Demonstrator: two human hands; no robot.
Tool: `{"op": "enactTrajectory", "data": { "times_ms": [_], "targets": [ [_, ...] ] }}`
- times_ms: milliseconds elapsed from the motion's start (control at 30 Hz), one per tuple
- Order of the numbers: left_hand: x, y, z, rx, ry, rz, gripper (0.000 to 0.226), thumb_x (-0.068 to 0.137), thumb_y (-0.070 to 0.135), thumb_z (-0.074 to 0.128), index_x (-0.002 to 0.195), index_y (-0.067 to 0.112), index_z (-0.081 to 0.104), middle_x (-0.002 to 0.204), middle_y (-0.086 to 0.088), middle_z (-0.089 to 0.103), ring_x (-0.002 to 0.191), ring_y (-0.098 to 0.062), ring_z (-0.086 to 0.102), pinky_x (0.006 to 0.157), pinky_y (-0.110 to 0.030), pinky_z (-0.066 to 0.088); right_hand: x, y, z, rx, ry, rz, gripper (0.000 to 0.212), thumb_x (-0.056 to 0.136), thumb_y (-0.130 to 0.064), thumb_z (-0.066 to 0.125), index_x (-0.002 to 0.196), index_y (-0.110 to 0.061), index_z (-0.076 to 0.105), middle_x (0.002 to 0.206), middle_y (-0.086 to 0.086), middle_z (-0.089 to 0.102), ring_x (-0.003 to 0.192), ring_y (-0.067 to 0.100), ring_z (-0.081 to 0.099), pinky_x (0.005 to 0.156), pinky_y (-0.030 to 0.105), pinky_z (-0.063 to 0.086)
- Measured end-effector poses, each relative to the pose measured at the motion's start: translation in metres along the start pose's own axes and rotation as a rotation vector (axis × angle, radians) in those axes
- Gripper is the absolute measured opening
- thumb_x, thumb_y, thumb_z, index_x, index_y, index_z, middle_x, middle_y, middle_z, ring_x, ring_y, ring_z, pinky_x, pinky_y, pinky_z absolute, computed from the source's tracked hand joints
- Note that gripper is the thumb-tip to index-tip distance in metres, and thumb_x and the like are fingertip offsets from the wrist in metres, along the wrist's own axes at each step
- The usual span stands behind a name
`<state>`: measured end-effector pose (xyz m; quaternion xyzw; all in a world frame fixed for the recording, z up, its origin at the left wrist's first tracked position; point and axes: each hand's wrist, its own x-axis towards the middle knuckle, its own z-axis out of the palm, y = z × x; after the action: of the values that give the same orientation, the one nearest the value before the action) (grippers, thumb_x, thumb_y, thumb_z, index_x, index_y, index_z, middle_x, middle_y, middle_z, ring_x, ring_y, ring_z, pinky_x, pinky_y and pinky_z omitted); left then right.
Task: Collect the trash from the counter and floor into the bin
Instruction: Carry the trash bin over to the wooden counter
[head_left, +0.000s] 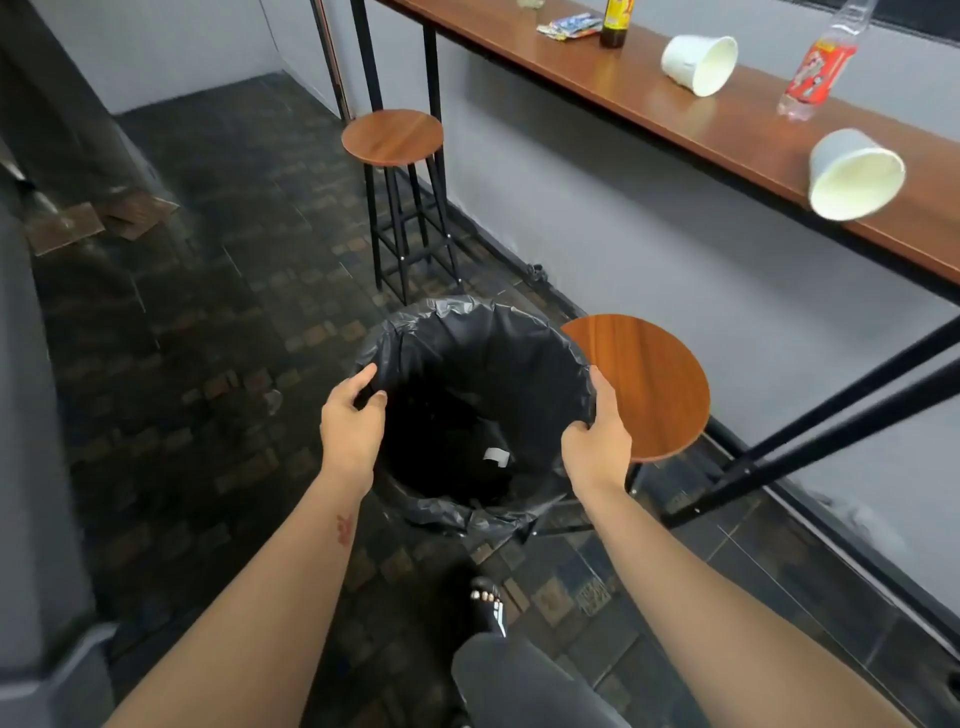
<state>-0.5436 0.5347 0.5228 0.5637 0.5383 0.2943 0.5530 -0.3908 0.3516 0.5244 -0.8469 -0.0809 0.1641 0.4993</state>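
Gripping the bin (457, 312) by its rim, my left hand (350, 415) curls over the black liner (519, 358) on one side and my right hand (597, 436) clasps it on the other. An uneven tug could drag the liner off the rim, or knock the bin into the stool (649, 384) just beside it. Inside lies only a small white scrap (496, 456) (perhaps a label; it is too dim to tell). The trash is well apart from the bin: a paper cup (854, 174), a plastic bottle (818, 67) and wrappers (569, 26) on the table (727, 124).

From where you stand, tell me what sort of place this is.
Probably a café or snack-bar seating corner: a long wooden wall counter, high round stools beside it, and tipped paper cups and drink bottles left on top.
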Motion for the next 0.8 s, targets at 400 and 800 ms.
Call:
{"op": "enactTrajectory", "data": {
  "times_ms": [400, 800],
  "targets": [
    [0.184, 0.086, 0.026, -0.061, -0.004, 0.021, 0.046, 0.097, 0.008, 0.057, 0.138, 0.028, 0.057, 0.149, 0.002, 0.046, 0.135, -0.018, 0.045, 0.113, -0.041, 0.039, 0.146, -0.115, 0.109, 0.121, 0.032, -0.034, 0.068, 0.096, 0.005, 0.043, 0.148, -0.039, 0.037, 0.096, -0.019, 0.049, 0.071, 0.015, 0.063, 0.055, 0.021, 0.051],
    [0.366, 0.148, 0.106, -0.045, -0.238, 0.047, 0.043, 0.096, 0.008, 0.060, 0.133, 0.029, 0.061, 0.145, 0.004, 0.050, 0.134, -0.016, 0.046, 0.114, -0.037, 0.036, 0.262, -0.184, 0.175, 0.239, 0.266, 0.060, 0.068, 0.095, 0.008, 0.039, 0.146, -0.038, 0.040, 0.144, -0.005, 0.050, 0.088, 0.008, 0.062, 0.069, 0.030, 0.055]
  ]
}}
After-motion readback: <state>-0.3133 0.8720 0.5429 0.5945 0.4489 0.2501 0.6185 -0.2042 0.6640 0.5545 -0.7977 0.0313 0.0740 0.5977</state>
